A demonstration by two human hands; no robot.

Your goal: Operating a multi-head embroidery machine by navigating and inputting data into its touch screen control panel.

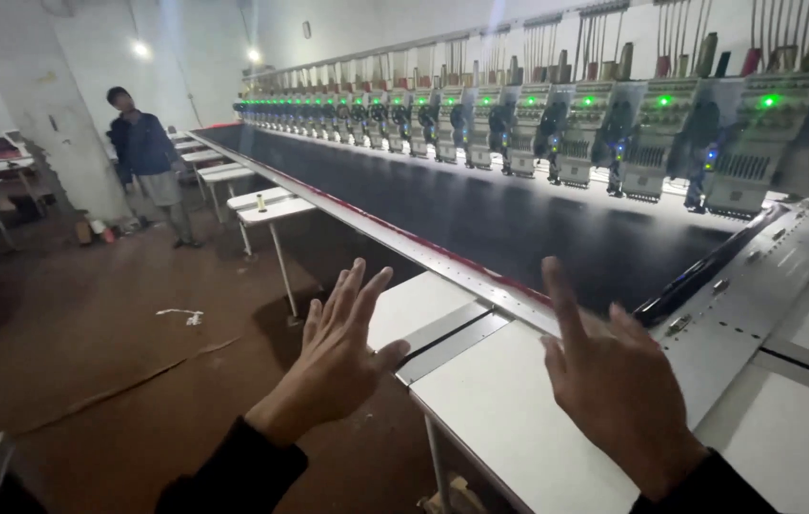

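White table lies under left hand and right hand, grips open, wrists cut off.

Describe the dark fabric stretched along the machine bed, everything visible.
The dark fabric is one long, black-looking sheet, flat and taut, running from near the hands far back along the row of embroidery heads. A red-and-silver frame rail edges its near side. Its surface looks smooth and slightly glossy, catching pale reflections, with no stitching discernible. The heads' lower ends sit along its far edge. Neither the left hand nor the right hand touches it; both are raised, fingers spread.
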